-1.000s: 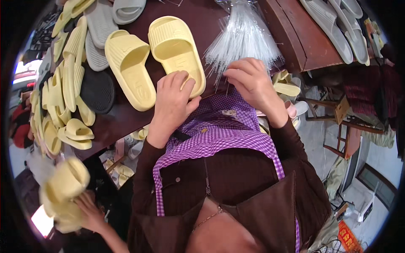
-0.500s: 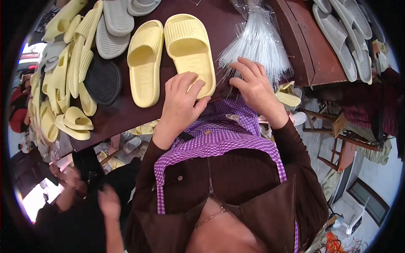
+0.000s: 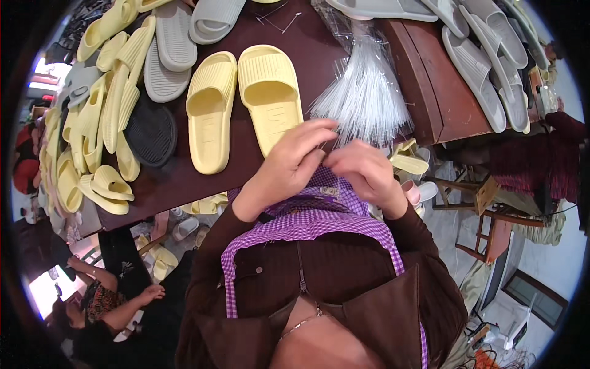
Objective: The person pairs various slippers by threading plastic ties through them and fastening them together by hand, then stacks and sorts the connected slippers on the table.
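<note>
My left hand [image 3: 294, 163] and my right hand [image 3: 367, 171] are close together over the table's near edge, in front of my purple checked apron [image 3: 307, 221]. Both have curled fingers, the fingertips facing each other. Anything thin between them is too fine to make out. Just beyond my left hand lies the right-hand yellow slide sandal [image 3: 268, 80], its heel partly covered by that hand. Its mate, another yellow slide sandal [image 3: 209, 123], is to its left. Past my right hand spreads a bundle of clear plastic strands [image 3: 365, 92], gathered in clear wrapping at its far end.
Yellow sandals [image 3: 126, 67] and grey sandals [image 3: 167, 74] pile up on the left, beside a black sole [image 3: 150, 129]. More grey sandals [image 3: 476, 74] lie at the right. A few loose strands [image 3: 279, 23] rest on the dark red table [image 3: 166, 194]. Another person [image 3: 117, 301] is at lower left.
My right hand has drawn back from the strands toward my left hand and curled. My left hand has shifted right, away from the sandal's inside. The other person's arms have moved.
</note>
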`<state>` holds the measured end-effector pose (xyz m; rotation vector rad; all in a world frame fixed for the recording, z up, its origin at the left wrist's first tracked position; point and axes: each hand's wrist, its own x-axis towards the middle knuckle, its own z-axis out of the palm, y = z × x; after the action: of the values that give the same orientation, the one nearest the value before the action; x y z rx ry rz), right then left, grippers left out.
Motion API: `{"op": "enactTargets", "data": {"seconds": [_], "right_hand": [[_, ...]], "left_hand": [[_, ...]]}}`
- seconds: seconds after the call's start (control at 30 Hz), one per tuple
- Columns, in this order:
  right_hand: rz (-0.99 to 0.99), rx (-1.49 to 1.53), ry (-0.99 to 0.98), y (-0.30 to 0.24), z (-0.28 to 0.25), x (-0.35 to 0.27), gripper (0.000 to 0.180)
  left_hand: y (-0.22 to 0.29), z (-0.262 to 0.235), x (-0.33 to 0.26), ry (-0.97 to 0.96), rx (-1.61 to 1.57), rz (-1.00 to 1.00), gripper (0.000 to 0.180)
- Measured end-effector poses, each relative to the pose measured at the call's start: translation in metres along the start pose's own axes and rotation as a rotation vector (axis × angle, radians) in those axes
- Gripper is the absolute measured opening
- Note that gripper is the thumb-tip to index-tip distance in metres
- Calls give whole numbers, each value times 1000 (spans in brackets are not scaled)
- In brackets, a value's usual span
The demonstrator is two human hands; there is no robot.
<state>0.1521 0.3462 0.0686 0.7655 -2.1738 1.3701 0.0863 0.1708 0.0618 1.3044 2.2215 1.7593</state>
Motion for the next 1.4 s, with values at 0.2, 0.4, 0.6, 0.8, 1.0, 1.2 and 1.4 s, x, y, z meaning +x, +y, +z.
{"op": "enactTargets", "data": {"seconds": [0.2,0.4,0.6,0.8,1.0,1.2,1.4], "right_hand": [[66,583,69,-31,-29,11,11],[-75,954,191,-15,-57,16,15],[473,159,160,47,-35,24,34],[238,-688,-220,93,-16,18,44],[274,-801,-219,102,-16,20,46],[240,-737,-161,99,-22,23,39],[-46,-478,3,20,-5,57,27]], "left_hand": [[-8,16,10,-188,-235,0,21],[-20,18,3,-169,-341,-142,13],[-20,24,-4,8,-548,-395,8],[-12,6,-15,243,-845,-615,8],[-7,-37,-58,460,-1091,-574,7],[10,-86,-90,602,-941,-544,8],[43,-84,-83,620,-378,-645,6]]}}
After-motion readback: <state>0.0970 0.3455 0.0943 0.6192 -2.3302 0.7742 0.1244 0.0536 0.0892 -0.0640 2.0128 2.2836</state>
